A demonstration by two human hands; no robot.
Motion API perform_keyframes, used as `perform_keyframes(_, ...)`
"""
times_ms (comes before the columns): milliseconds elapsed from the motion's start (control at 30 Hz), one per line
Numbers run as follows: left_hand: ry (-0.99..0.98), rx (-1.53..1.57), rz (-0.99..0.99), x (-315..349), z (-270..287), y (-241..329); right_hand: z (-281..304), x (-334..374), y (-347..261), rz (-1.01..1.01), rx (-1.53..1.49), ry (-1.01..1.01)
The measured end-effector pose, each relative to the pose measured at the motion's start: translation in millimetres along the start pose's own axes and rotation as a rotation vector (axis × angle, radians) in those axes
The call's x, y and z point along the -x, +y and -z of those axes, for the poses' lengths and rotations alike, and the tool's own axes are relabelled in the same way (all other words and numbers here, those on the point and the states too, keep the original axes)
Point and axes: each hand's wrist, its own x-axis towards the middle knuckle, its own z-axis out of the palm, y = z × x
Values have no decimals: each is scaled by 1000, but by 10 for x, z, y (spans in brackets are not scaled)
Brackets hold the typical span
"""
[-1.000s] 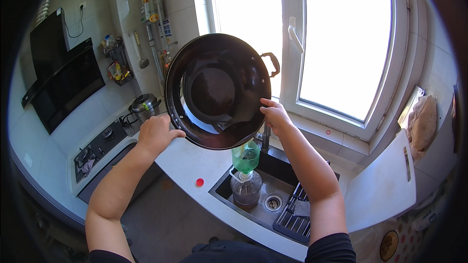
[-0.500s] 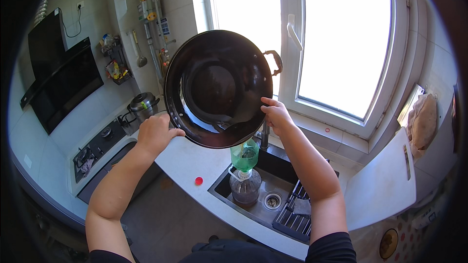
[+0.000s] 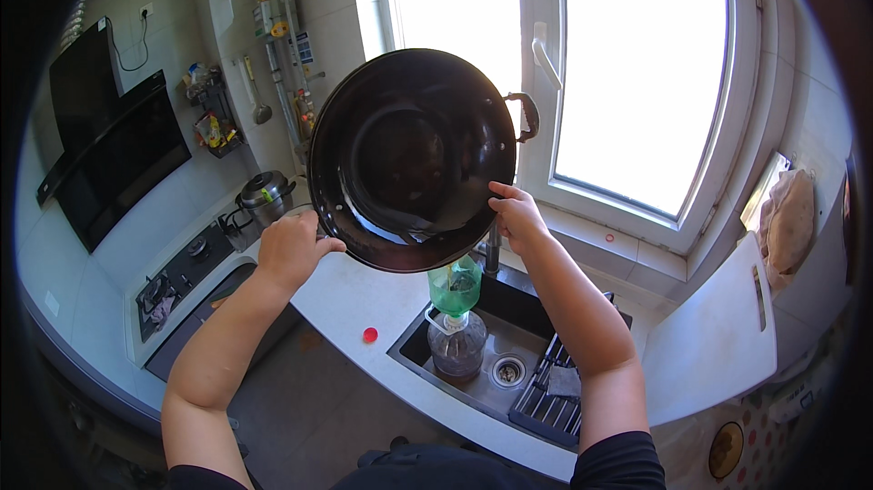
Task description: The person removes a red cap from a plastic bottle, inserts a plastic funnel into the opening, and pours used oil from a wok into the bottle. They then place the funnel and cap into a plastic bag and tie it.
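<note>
A dark wok (image 3: 409,158) is held up steeply tilted, its inside toward me and its lower rim above the sink. My left hand (image 3: 293,247) is closed on its left side, where the grip is partly hidden. My right hand (image 3: 518,215) grips the lower right rim, and the loop handle (image 3: 525,117) above it is free. Under the rim, a green translucent funnel (image 3: 455,288), looking like a cut bottle top, sits in the mouth of a clear plastic jug (image 3: 457,349). A thin yellowish stream seems to enter the funnel. Dark liquid shows in the jug.
The jug stands in a dark sink (image 3: 411,345), beside the drain (image 3: 508,371) and a roll-up rack (image 3: 555,390). A red cap (image 3: 370,335) lies on the counter (image 3: 341,304). A white cutting board (image 3: 714,335) leans at right; a pot (image 3: 265,195) stands back left.
The wok has tipped slightly further, its handle side shifting a little right. Both hands keep their hold. The jug and funnel stay in place.
</note>
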Motion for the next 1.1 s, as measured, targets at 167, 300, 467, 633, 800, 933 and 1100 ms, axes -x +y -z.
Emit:
perform_keyframes(167,48,12,-42,-6,-95,-29,15,47,0,1,0,19)
perform_keyframes(300,104,42,-88,4,-221,-102,15,84,3,-2,-5,28)
perform_keyframes(467,151,63,-131,1,-292,-127,24,132,-6,-14,-23,30)
perform_keyframes(633,165,95,-143,23,-322,-127,44,162,17,-10,-42,45)
perform_keyframes(800,179,103,-155,33,-332,-118,83,147,70,10,-64,39)
perform_keyframes(933,188,117,-158,44,-383,-133,95,145,106,20,-65,34)
perform_keyframes(1100,232,111,-193,54,-434,-174,76,202,99,12,-85,45)
